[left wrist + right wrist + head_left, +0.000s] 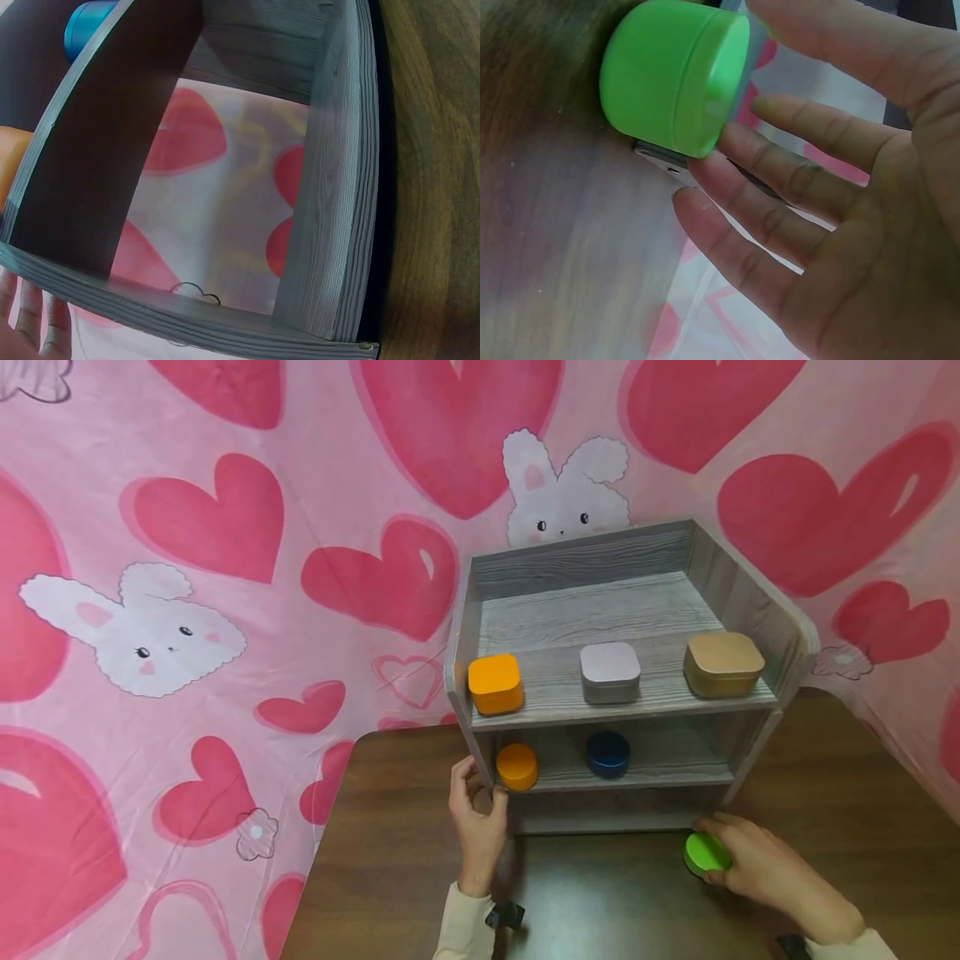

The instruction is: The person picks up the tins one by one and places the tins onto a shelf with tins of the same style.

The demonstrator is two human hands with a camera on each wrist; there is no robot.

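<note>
A grey wood-grain shelf unit point(600, 821) stands on the brown table. My left hand point(477, 827) holds its left side panel, thumb by the front edge and fingers along the outside. Just above that thumb, an orange round tin point(517, 767) sits on the middle shelf, with a dark blue round tin point(607, 754) to its right. Near the unit's front right corner, my right hand point(761, 864) is around a green round tin point(707, 855) on the table. Its fingers look long and loose in the right wrist view, with fingertips at the green tin's rim point(709, 82).
Along the top shelf's front stand an orange square tin point(496, 684), a silver square tin point(610, 672) and a gold square tin point(723, 665). The bottom compartment's side wall point(330, 202) shows in the left wrist view. A pink heart-and-rabbit cloth point(300, 527) hangs behind.
</note>
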